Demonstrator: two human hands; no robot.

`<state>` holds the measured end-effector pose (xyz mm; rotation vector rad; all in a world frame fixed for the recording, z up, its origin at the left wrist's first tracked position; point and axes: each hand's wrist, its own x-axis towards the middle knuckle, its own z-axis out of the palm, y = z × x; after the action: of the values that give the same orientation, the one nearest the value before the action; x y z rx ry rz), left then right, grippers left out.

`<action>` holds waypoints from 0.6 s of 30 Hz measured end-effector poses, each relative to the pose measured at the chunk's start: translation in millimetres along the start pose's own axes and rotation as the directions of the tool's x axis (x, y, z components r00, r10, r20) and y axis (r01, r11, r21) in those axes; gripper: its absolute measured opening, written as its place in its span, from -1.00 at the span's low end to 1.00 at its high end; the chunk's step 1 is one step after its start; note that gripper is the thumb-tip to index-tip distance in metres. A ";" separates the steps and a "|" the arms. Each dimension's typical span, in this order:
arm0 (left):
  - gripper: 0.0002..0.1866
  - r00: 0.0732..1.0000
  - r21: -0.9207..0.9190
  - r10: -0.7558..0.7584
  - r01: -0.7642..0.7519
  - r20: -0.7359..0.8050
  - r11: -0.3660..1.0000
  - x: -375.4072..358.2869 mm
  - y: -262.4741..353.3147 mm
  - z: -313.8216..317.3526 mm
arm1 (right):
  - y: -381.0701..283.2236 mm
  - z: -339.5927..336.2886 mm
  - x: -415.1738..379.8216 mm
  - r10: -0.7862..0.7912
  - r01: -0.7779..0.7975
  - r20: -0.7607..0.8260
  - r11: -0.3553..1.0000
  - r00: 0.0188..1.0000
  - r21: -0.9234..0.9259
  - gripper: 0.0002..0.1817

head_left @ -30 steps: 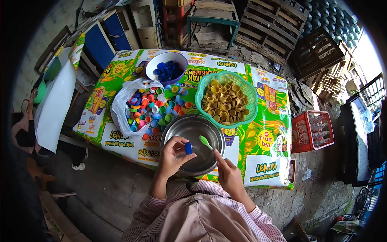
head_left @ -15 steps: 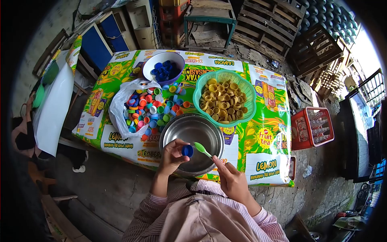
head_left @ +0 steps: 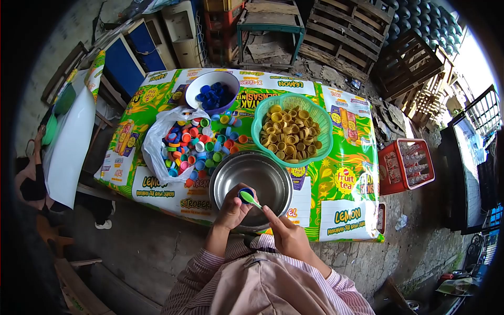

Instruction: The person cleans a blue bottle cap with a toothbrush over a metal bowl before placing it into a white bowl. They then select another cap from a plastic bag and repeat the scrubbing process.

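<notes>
Partly covered by the head of a green brush-like tool (head_left: pixel 250 199), a dark blue cap (head_left: pixel 246 191) sits in the curled fingers of a person's left hand (head_left: pixel 232 209), its inside hard to make out. The right hand (head_left: pixel 290 236) closes around the tool, the handle's end lost in its grip, over the near side of a round steel bowl (head_left: pixel 275 176) whose near rim is partly blocked by the hands. At far left, a second person (head_left: pixel 38 181) is mostly masked by a white sheet (head_left: pixel 68 149) and the dark lens edge.

A glossy green, white and yellow printed cover (head_left: pixel 346 212) dresses the table, above a worn grey floor (head_left: pixel 139 247); slatted wooden pallets (head_left: pixel 344 32) stand at the far right, and a red crate (head_left: pixel 390 170) rests right of the table. Left of centre, a crinkled white plastic bag (head_left: pixel 152 149) spills round multicoloured caps (head_left: pixel 199 146). Beyond it, a white bowl with a purple outside (head_left: pixel 195 85) holds blue caps (head_left: pixel 217 96), while a scalloped, perforated mint-green basket (head_left: pixel 326 143) at right cradles dull yellow caps (head_left: pixel 289 131)
</notes>
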<state>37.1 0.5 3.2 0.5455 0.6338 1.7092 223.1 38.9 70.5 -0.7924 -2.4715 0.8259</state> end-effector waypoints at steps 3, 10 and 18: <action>-0.39 1.000 0.061 0.022 -0.021 -0.004 0.998 -0.3 -0.1 -9.1 | -0.1 -2.1 2.9 0.051 -0.052 -0.078 0.999 0.996 -0.016 -0.37; -0.44 0.999 0.086 -0.016 0.020 -0.043 0.996 5.3 2.2 -11.9 | 0.5 6.9 6.3 0.123 -0.126 -0.130 0.992 0.984 -0.010 -0.41; -0.65 0.998 0.521 0.058 -0.037 -0.025 0.853 15.1 10.5 -20.7 | 10.3 16.8 15.3 0.239 -0.260 -0.187 0.961 0.953 -0.097 -0.44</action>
<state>12.6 10.8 -4.8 0.9152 1.1370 1.5902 206.5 48.4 54.6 -1.1887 -2.3129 0.6626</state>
